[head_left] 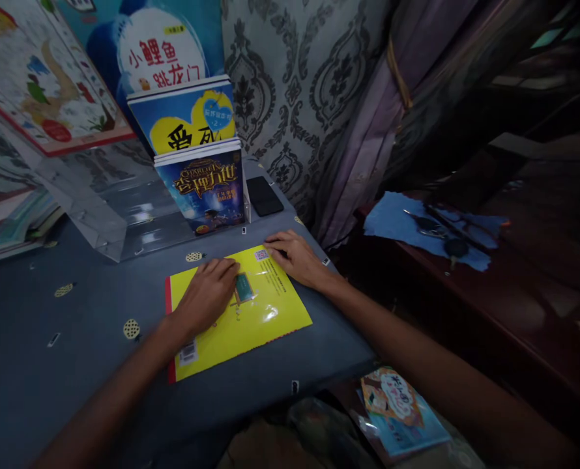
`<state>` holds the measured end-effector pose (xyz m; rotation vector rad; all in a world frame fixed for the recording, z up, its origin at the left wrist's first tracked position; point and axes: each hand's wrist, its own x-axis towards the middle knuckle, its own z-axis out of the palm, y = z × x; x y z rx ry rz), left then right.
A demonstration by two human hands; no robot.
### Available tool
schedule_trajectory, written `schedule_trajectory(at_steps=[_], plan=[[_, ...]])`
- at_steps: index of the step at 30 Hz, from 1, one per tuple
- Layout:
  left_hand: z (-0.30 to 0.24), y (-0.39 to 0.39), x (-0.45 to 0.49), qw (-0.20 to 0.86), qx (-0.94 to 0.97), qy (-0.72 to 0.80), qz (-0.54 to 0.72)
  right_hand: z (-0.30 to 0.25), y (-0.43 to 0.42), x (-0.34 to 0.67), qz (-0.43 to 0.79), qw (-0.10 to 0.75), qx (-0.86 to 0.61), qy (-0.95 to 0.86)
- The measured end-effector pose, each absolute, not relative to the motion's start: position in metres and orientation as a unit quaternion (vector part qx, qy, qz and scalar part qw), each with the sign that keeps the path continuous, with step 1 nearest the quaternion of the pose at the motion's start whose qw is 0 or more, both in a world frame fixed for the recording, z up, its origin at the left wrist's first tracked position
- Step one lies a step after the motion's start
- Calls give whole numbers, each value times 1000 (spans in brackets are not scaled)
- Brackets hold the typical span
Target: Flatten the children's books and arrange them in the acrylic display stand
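A yellow book (275, 306) with a red spine edge lies back cover up on the table, with a small green picture, a code square and a barcode on it. My left hand (210, 286) rests palm down across its left half, fingers laid on the cover and slightly bent. At the far right corner my right hand (294, 256) lies over the book's edge, fingers stretched forward beside the code square. Neither hand lifts the book.
Upright books (206, 189) stand in a clear plastic rack (109, 228) behind the yellow book, beside a dark phone (264, 195). More books (402, 410) lie low at the front right. A blue cloth (392, 225) with keys and glasses sits on a dark red surface (466, 299).
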<state>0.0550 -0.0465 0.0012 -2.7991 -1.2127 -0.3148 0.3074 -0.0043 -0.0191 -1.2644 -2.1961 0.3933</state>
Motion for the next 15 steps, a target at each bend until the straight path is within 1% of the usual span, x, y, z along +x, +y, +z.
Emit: schedule_trajectory(at_steps=[3, 7, 15], plan=[[7, -36, 73, 40, -920, -385, -59, -19, -2, 311, 166, 312, -472, -808], [13, -24, 94, 56, -918, -393, -16, -20, -1, 313, 171, 324, -470, -803], [18, -13, 114, 67, -906, -418, -1, -25, 2, 315, 162, 323, -467, -807]])
